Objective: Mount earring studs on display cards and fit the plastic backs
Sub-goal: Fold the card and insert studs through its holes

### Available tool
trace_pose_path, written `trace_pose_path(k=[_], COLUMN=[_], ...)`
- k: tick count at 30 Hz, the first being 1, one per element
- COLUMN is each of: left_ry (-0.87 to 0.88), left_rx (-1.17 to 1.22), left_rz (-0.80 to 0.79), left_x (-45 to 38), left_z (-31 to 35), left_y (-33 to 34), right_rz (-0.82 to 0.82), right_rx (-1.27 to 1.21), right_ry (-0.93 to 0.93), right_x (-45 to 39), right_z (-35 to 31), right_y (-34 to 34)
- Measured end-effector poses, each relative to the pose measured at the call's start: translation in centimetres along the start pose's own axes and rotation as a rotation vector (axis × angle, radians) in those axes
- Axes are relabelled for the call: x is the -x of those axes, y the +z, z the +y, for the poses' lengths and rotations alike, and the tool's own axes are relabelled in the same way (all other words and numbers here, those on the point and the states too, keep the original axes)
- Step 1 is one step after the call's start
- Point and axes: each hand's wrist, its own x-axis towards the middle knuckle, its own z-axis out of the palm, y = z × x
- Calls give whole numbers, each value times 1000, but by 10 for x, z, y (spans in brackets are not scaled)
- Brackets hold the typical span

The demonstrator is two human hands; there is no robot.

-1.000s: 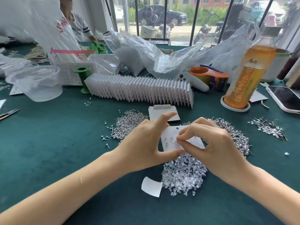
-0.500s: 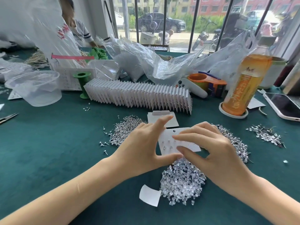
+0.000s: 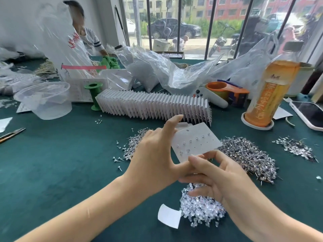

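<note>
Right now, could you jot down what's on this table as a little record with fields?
Card in work: display card, several studs mounted
Left hand: holds the card's left edge
Right hand: pinches at the card's lower edge
Supplies: stud pile right of the card; clear plastic backs below it
Finished: row of cards behind
Surface: green table

Open green worktop (image 3: 52, 163) to the left of the hands, bare out to the scissors (image 3: 12, 134) at the edge. Hemmed ahead by the fanned row of cards (image 3: 153, 106); crowded right by the stud pile (image 3: 248, 158), then bottle (image 3: 269, 95) and phone (image 3: 309, 114). Blocked near by the clear backs heap (image 3: 201, 210). Beyond the cards, bags (image 3: 166, 75) and possibly a tape dispenser (image 3: 227, 91).
</note>
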Motion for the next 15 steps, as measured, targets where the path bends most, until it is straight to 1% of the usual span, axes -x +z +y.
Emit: trace_pose_path(k=[6, 15], left_ry=[61, 25], left_rx=[-15, -13], left_rz=[16, -38], left_x=[5, 6], left_z=[11, 15], left_y=[2, 1], right_rz=[61, 24], right_rx=[-53, -3], right_ry=[-56, -84], right_x=[-2, -1], right_z=[3, 2], right_y=[0, -4])
